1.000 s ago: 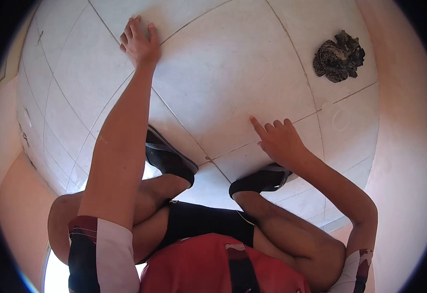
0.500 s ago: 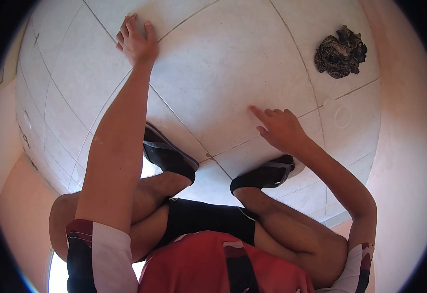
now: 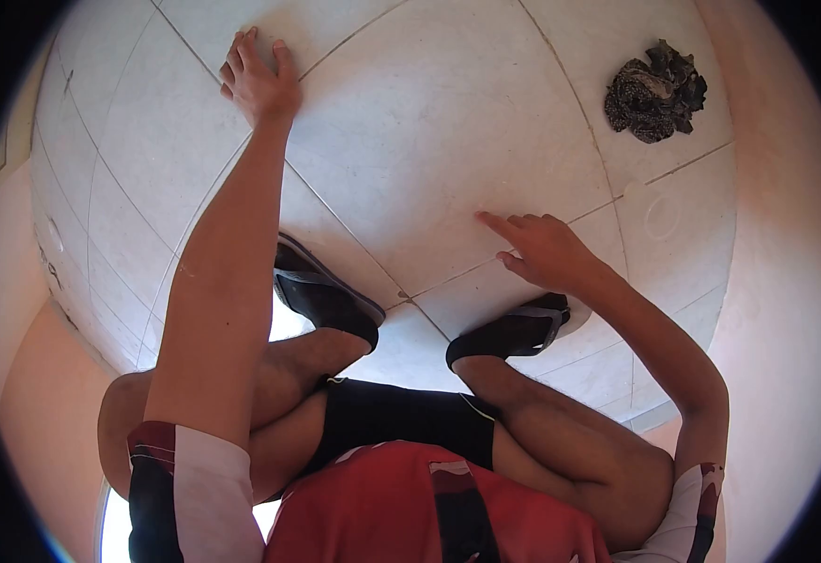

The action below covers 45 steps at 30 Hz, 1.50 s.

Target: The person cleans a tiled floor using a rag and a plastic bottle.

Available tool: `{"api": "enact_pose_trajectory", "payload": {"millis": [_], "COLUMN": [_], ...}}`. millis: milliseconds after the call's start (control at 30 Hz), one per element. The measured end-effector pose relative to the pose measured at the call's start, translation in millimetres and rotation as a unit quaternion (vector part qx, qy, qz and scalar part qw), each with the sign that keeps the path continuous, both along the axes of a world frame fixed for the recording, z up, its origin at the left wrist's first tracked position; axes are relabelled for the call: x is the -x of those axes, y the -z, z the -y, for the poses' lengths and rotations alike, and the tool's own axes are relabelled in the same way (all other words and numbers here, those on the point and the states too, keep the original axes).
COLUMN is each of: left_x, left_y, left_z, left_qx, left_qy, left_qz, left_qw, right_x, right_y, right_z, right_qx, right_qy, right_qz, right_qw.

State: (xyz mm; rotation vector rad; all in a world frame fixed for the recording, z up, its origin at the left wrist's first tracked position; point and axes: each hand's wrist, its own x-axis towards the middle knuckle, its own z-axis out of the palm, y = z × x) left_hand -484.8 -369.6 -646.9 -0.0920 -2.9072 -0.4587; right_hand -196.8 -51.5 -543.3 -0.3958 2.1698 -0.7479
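Observation:
My left hand (image 3: 260,83) rests on the white tiled floor (image 3: 439,113) at the upper left, its fingers spread and nothing in it. Lower and to the right, my right hand (image 3: 547,251) is at or just above the floor. Its index finger points out to the left, the thumb stands apart, and the other fingers are partly curled; I see nothing held. A crumpled dark patterned cloth (image 3: 656,92) lies on the tiles at the upper right, away from both hands.
My feet in dark flip-flops, the left (image 3: 326,296) and the right (image 3: 514,333), stand on the floor below my hands. A pale wall (image 3: 772,235) rises along the right side. A faint ring mark (image 3: 661,217) shows on the tiles below the cloth.
My right hand has shifted slightly downward, its index finger still extended. My left hand stays in about the same place. The view has moved a little.

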Motion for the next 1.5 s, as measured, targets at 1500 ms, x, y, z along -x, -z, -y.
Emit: {"api": "enact_pose_trajectory", "payload": {"millis": [1500], "left_x": [-1], "left_y": [-3], "left_z": [-1], "left_qx": [0.000], "left_qy": [0.001], "left_qz": [0.005], "left_qw": [1.000], "right_x": [3], "right_y": [-1], "right_z": [-17], "right_qx": [-0.062], "right_qy": [0.059], "right_qz": [-0.029], "right_qw": [0.996]}}
